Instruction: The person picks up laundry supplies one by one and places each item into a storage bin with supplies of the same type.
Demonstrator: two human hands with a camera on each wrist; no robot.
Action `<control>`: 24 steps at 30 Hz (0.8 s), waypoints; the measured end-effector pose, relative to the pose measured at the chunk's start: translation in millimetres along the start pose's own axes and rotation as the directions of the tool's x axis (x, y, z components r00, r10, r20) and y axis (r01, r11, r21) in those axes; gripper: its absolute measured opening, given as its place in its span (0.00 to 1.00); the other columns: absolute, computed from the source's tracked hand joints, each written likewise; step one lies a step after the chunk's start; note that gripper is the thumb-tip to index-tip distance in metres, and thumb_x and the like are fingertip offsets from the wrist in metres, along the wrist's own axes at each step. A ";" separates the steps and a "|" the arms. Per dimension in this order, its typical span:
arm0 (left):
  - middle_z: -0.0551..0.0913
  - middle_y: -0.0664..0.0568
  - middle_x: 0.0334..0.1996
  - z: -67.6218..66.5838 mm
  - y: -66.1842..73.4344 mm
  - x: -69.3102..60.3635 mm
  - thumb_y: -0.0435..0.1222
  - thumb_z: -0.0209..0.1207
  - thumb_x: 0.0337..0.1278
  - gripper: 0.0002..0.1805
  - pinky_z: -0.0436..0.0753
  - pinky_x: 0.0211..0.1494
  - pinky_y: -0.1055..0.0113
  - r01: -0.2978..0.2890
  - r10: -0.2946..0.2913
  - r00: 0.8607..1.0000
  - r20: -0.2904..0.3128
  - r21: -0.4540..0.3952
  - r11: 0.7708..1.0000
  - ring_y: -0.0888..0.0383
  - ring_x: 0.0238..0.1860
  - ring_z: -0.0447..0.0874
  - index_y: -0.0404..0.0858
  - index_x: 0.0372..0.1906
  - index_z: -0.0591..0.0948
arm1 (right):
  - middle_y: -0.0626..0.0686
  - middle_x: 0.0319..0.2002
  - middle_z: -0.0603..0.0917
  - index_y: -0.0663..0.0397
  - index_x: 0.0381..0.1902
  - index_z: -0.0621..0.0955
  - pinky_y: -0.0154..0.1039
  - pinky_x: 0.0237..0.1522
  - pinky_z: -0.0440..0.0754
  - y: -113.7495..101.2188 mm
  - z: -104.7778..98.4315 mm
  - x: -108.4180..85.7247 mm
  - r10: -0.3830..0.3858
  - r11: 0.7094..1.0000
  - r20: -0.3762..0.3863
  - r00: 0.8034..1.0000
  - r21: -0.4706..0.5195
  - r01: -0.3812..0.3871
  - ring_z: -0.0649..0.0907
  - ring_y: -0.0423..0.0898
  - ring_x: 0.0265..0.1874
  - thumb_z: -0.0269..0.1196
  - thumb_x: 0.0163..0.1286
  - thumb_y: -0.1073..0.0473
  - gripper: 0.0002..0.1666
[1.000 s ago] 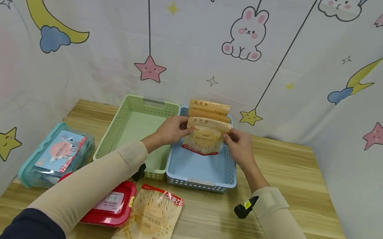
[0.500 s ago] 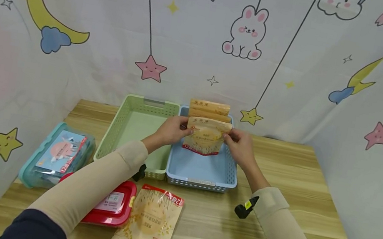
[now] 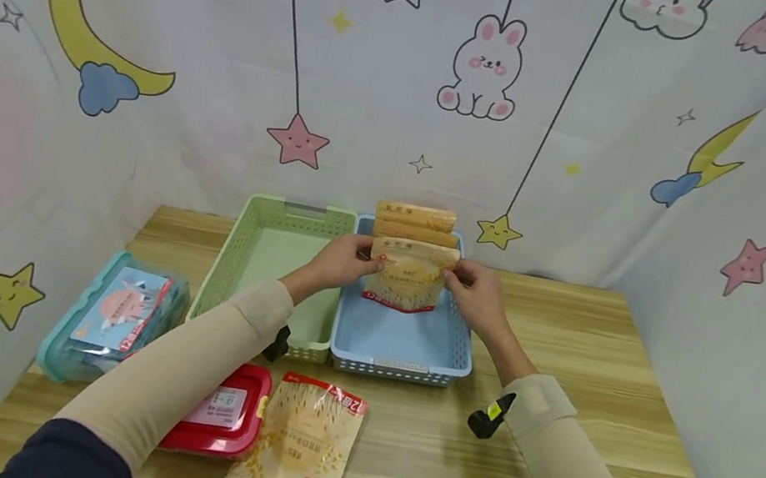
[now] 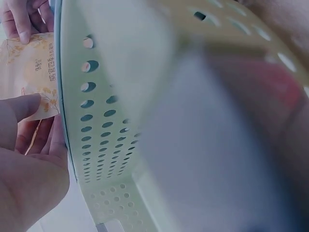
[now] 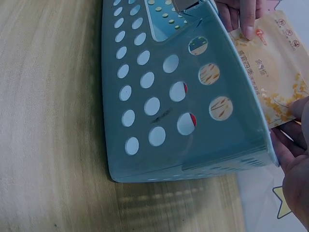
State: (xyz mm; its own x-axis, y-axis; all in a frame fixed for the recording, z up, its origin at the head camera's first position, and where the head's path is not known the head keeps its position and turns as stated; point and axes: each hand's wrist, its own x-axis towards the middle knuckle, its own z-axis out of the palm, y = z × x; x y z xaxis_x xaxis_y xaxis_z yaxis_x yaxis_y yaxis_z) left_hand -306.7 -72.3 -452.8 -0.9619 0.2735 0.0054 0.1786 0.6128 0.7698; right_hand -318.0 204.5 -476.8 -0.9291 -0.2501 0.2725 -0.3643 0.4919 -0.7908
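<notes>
Between my two hands a cream-and-yellow pouch (image 3: 410, 277) with a red lower edge stands upright in the blue basket (image 3: 404, 342). My left hand (image 3: 341, 261) pinches its upper left edge, thumb in front and fingers behind. On the opposite edge, my right hand (image 3: 483, 300) grips it the same way. Behind it, the tops of more pouches (image 3: 417, 217) rise at the back of the basket. In the right wrist view the held pouch (image 5: 270, 67) spans both hands above the basket rim, its lower part showing through the holes.
A green basket (image 3: 284, 256) sits against the blue one's left side. In front lie another pouch (image 3: 297, 453) and a red-lidded box (image 3: 231, 417), partly under my left forearm. A teal-lidded clear box (image 3: 119, 313) stands left. A patterned curtain backs the wooden table (image 3: 563, 345).
The head view has tilted very slightly. Both hands keep their hold on the pouch, and it stays in the same spot in the blue basket.
</notes>
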 end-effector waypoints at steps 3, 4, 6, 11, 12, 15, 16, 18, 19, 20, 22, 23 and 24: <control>0.86 0.40 0.55 0.4 -0.6 -1.0 0.38 0.62 0.76 0.21 0.84 0.60 0.51 0.000 0.000 1.000 -0.004 -0.006 1.000 0.45 0.57 0.85 0.32 0.65 0.81 | 0.61 0.46 0.89 0.65 0.48 0.87 0.55 0.54 0.86 -0.4 2.3 -1.5 0.006 1.000 -0.005 1.000 0.011 -0.006 0.87 0.56 0.46 0.63 0.80 0.61 0.11; 0.86 0.40 0.56 0.7 -1.2 -1.3 0.38 0.62 0.76 0.21 0.84 0.60 0.51 0.000 0.000 1.000 -0.006 -0.006 1.000 0.45 0.57 0.85 0.32 0.65 0.81 | 0.61 0.46 0.89 0.65 0.49 0.87 0.55 0.54 0.86 -0.4 3.2 -1.9 0.008 1.000 -0.007 1.000 0.013 -0.008 0.88 0.56 0.46 0.64 0.80 0.61 0.12; 0.87 0.41 0.56 1.1 -2.1 -1.8 0.38 0.62 0.76 0.21 0.84 0.60 0.51 0.000 0.000 1.000 -0.013 -0.002 1.000 0.46 0.57 0.85 0.33 0.66 0.81 | 0.62 0.47 0.89 0.65 0.51 0.87 0.55 0.55 0.86 -1.3 4.6 -2.5 0.013 1.000 -0.012 1.000 0.022 -0.013 0.88 0.56 0.47 0.64 0.80 0.60 0.13; 0.87 0.42 0.55 0.5 -1.1 -3.9 0.37 0.62 0.75 0.19 0.85 0.58 0.51 -0.024 0.024 0.999 -0.044 0.012 1.000 0.46 0.56 0.86 0.34 0.65 0.81 | 0.62 0.47 0.89 0.66 0.50 0.86 0.56 0.56 0.85 -6.8 5.8 -2.9 0.011 1.000 -0.029 1.000 0.023 -0.010 0.87 0.57 0.47 0.63 0.80 0.60 0.13; 0.87 0.42 0.55 0.5 -0.9 -4.6 0.37 0.61 0.75 0.19 0.85 0.58 0.51 -0.029 0.030 0.998 -0.049 0.019 0.999 0.46 0.56 0.86 0.34 0.64 0.81 | 0.62 0.46 0.89 0.66 0.50 0.86 0.56 0.55 0.85 -7.9 5.8 -3.1 0.015 1.000 -0.032 0.999 0.020 -0.014 0.87 0.57 0.47 0.63 0.80 0.60 0.13; 0.85 0.41 0.56 0.7 -0.4 -7.5 0.38 0.61 0.76 0.20 0.86 0.59 0.51 -0.038 0.040 0.997 -0.058 0.046 0.998 0.46 0.57 0.86 0.34 0.66 0.79 | 0.62 0.47 0.88 0.66 0.51 0.86 0.55 0.55 0.85 -9.9 5.8 -4.3 0.038 0.999 -0.036 0.999 0.023 -0.037 0.87 0.57 0.47 0.64 0.79 0.60 0.13; 0.85 0.41 0.56 0.9 -0.3 -8.4 0.38 0.61 0.76 0.22 0.86 0.59 0.50 -0.039 0.042 0.997 -0.060 0.055 0.998 0.46 0.58 0.86 0.34 0.67 0.78 | 0.62 0.47 0.88 0.66 0.51 0.86 0.55 0.55 0.85 -10.5 5.7 -4.8 0.044 0.999 -0.038 0.998 0.023 -0.043 0.87 0.57 0.47 0.64 0.79 0.60 0.13; 0.84 0.40 0.57 1.1 0.2 -10.1 0.38 0.62 0.77 0.24 0.86 0.59 0.50 -0.039 0.044 0.997 -0.065 0.071 0.997 0.45 0.58 0.86 0.34 0.70 0.76 | 0.62 0.47 0.88 0.66 0.52 0.86 0.55 0.55 0.84 -11.4 5.2 -5.5 0.051 0.998 -0.042 0.998 0.024 -0.050 0.87 0.57 0.48 0.64 0.79 0.60 0.13; 0.84 0.40 0.57 0.9 0.8 -10.9 0.38 0.62 0.76 0.25 0.86 0.59 0.49 -0.040 0.045 0.997 -0.068 0.070 0.997 0.45 0.58 0.86 0.33 0.71 0.75 | 0.62 0.48 0.88 0.66 0.53 0.85 0.55 0.55 0.85 -12.0 4.9 -5.8 0.051 0.998 -0.043 0.998 0.027 -0.050 0.87 0.57 0.48 0.65 0.78 0.60 0.14; 0.83 0.39 0.58 0.8 1.2 -11.4 0.38 0.62 0.76 0.26 0.86 0.59 0.50 -0.040 0.045 0.997 -0.068 0.070 0.997 0.45 0.59 0.87 0.33 0.72 0.75 | 0.62 0.48 0.88 0.66 0.53 0.85 0.55 0.56 0.84 -11.8 4.7 -6.1 0.051 0.998 -0.044 0.998 0.028 -0.049 0.87 0.57 0.49 0.65 0.78 0.60 0.14; 0.83 0.38 0.59 0.3 2.2 -12.3 0.38 0.62 0.76 0.27 0.86 0.60 0.49 -0.042 0.046 0.997 -0.068 0.060 0.997 0.44 0.59 0.86 0.32 0.72 0.74 | 0.62 0.48 0.88 0.66 0.53 0.85 0.55 0.57 0.84 -11.3 4.3 -6.5 0.048 0.998 -0.042 0.998 0.030 -0.046 0.87 0.57 0.50 0.65 0.78 0.60 0.14; 0.83 0.38 0.59 0.0 2.8 -12.7 0.38 0.62 0.76 0.27 0.86 0.60 0.49 -0.041 0.045 0.997 -0.066 0.055 0.998 0.44 0.59 0.86 0.32 0.72 0.74 | 0.62 0.48 0.88 0.66 0.53 0.85 0.56 0.57 0.84 -10.7 4.0 -6.8 0.047 0.999 -0.040 0.998 0.029 -0.046 0.87 0.57 0.50 0.66 0.78 0.60 0.14; 0.83 0.38 0.60 -0.1 2.9 -12.7 0.38 0.62 0.76 0.27 0.86 0.60 0.49 -0.041 0.044 0.997 -0.063 0.051 0.998 0.44 0.59 0.86 0.32 0.72 0.74 | 0.62 0.48 0.88 0.66 0.53 0.85 0.56 0.57 0.85 -10.1 3.7 -7.1 0.046 0.999 -0.036 0.998 0.027 -0.045 0.87 0.58 0.50 0.66 0.78 0.60 0.14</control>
State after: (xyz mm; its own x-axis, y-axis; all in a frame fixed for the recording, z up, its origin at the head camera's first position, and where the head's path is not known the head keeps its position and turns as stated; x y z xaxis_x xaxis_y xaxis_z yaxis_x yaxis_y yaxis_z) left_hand -294.0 -74.1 -450.6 -0.9642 0.2532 0.0792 0.2281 0.6383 0.7353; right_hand -307.5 198.2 -472.8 -0.9467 -0.1967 0.2550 -0.3198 0.4797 -0.8171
